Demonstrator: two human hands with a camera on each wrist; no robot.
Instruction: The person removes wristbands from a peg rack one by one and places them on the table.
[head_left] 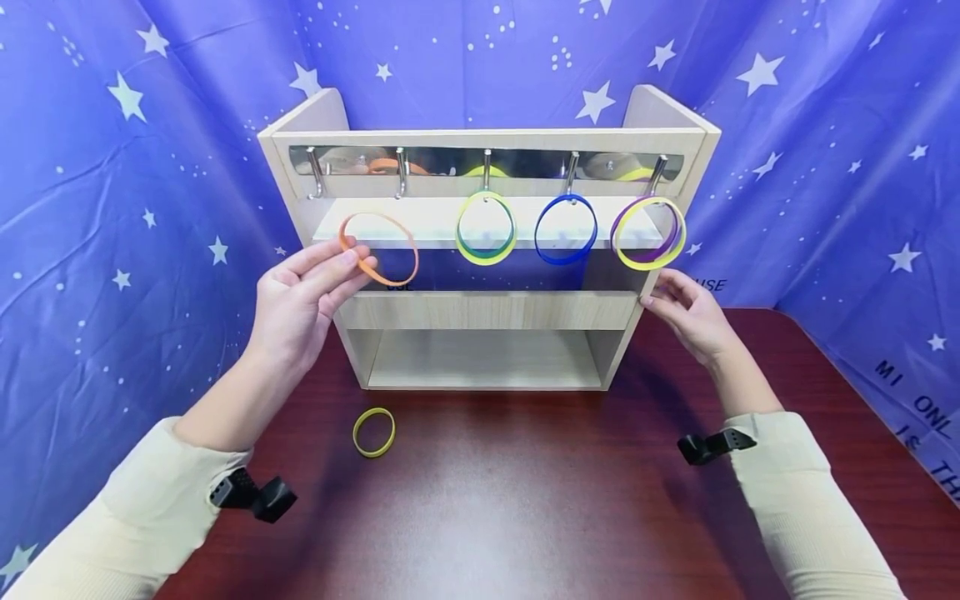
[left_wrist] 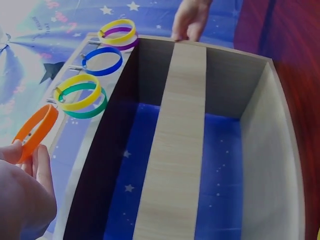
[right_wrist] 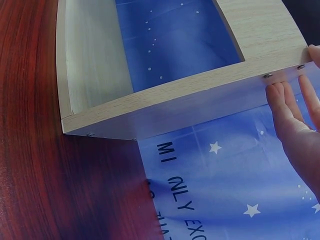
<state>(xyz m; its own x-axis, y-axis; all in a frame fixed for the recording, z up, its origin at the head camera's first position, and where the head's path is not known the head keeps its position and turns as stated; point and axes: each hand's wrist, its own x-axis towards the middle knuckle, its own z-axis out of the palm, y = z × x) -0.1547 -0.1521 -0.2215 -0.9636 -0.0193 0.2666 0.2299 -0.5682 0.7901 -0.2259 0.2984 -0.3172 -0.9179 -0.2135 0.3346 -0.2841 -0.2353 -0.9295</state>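
My left hand (head_left: 296, 308) pinches an orange wristband (head_left: 416, 260) between thumb and fingertips, in front of the two left hooks of a light wood shelf unit (head_left: 487, 310). The band hangs free of the hooks, its loop pointing right. My right hand (head_left: 693, 321) rests on the unit's right side panel, its fingers against the outer face and the thumb at the front edge. On the middle hook hang a yellow wristband (head_left: 486, 262) and a green one. A blue wristband (head_left: 567, 262) is on the fourth hook; yellow and purple wristbands hang on the rightmost.
Another yellow wristband (head_left: 372, 454) lies on the dark red table (head_left: 480, 500), left of centre before the unit. Two bare hooks, the leftmost (head_left: 312, 171) and second (head_left: 401, 171), stick out from the shiny metal strip. A blue star-patterned cloth (head_left: 465, 67) surrounds the back and sides.
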